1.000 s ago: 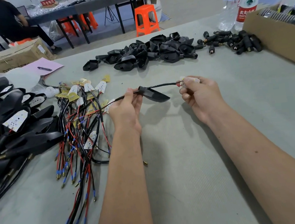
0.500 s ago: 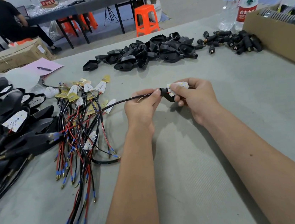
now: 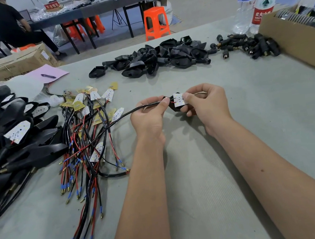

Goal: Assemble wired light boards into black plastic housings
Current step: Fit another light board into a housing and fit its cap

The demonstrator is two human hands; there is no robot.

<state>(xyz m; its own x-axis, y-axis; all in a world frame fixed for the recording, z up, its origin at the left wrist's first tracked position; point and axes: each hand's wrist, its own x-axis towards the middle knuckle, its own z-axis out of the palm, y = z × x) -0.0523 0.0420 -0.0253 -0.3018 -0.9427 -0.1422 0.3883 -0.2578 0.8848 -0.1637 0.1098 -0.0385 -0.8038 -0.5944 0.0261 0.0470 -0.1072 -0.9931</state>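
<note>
A worker's two bare hands meet above a grey-covered workbench [image 3: 218, 171], fitting a white LED light board [image 3: 178, 99] into a black plastic housing [image 3: 177, 108]. The right hand [image 3: 205, 104] curls round the housing, its thumb pressed on the face of the board, which sits in the housing's open side with short red leads showing at its left edge. The left hand [image 3: 149, 114] pinches the black cable [image 3: 124, 115] between thumb and fingers just where it enters the housing; the cable trails off to the left across the bench.

To the left lies a tangle of wired light boards [image 3: 88, 131], their red and black leads tipped in blue sleeves and brass pins. Farther left is a heap of finished assemblies [image 3: 12, 137], boards already seated in black shells. Beyond the hands, a pile of empty housings [image 3: 157, 59] is spread on the bench, with a smaller cluster of black connectors [image 3: 250, 45] beside it. A cardboard box [image 3: 298, 42] stands at the right edge, two water bottles [image 3: 257, 1] behind it. A pen [image 3: 48, 75] rests on a pink sheet [image 3: 49, 73] at far left. An orange stool [image 3: 155, 23] stands on the floor beyond.
</note>
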